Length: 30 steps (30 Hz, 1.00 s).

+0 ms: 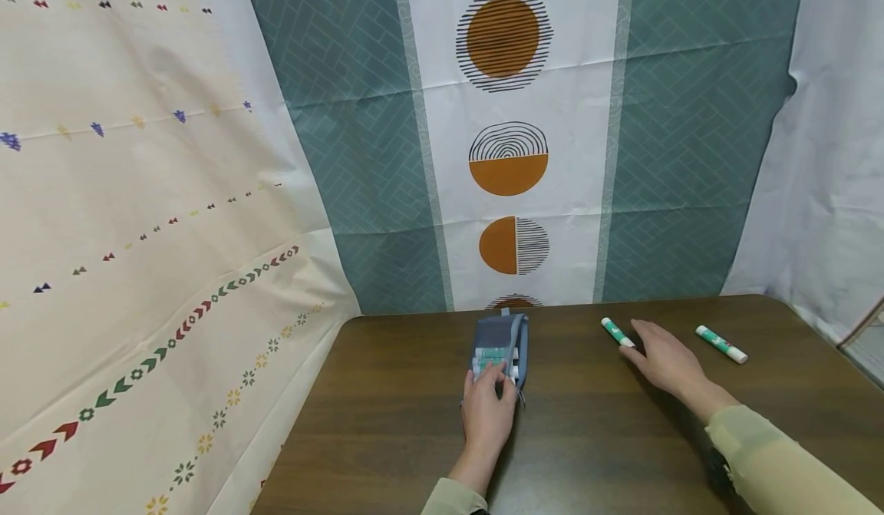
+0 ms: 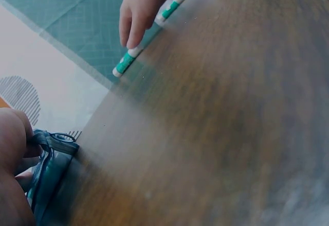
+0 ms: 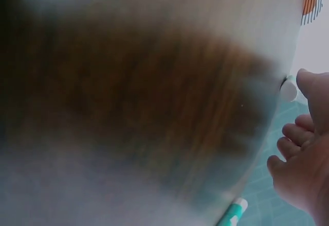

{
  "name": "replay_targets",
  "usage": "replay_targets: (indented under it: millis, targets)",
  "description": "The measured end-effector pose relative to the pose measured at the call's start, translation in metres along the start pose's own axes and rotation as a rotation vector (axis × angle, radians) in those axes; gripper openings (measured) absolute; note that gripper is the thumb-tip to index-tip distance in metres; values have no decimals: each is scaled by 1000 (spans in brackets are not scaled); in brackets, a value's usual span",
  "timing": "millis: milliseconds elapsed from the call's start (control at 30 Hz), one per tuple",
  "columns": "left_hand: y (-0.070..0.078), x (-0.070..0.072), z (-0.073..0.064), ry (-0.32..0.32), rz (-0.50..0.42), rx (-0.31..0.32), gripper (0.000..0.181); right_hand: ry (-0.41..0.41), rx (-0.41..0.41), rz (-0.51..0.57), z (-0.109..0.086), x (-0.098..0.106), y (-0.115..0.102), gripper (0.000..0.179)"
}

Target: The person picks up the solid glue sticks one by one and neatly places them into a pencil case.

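Fingers of the right hand (image 1: pixel 664 358) are loosely spread and hold nothing, beside one end of a marker (image 1: pixel 617 332) on the table (image 1: pixel 587 438); whether they touch it I cannot tell. For a sure pickup, I'd judge, come in low and pinch the barrel near its middle, lest it roll. The left hand (image 1: pixel 488 415) pinches the near part of the pouch (image 1: pixel 490 334); a light grip should spare its opening. Inside are at least two packed markers (image 1: pixel 490 353), green bodies and white ends showing. The other marker (image 1: pixel 721 344) lies loose, well apart from the pouch
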<state>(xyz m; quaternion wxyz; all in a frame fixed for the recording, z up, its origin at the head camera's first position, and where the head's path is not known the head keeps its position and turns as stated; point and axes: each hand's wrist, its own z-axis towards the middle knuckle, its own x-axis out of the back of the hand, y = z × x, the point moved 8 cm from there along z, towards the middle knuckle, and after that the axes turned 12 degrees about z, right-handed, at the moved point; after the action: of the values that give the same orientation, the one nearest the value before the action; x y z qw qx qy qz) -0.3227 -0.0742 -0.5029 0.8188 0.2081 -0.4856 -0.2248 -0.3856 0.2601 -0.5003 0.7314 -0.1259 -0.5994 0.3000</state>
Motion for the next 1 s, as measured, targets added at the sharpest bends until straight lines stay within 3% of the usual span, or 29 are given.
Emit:
replay_targets:
  millis: [100, 333, 1000]
  targets:
    - [-3, -3, 0, 25, -18, -2, 15, -10, -12, -1, 0, -1, 4, 70]
    - [0, -1, 1, -16, -12, 15, 17, -37, -30, -6, 0, -2, 9, 69]
    - [0, -1, 0, -11, -8, 9, 15, -39, -13, -56, 1, -3, 9, 57]
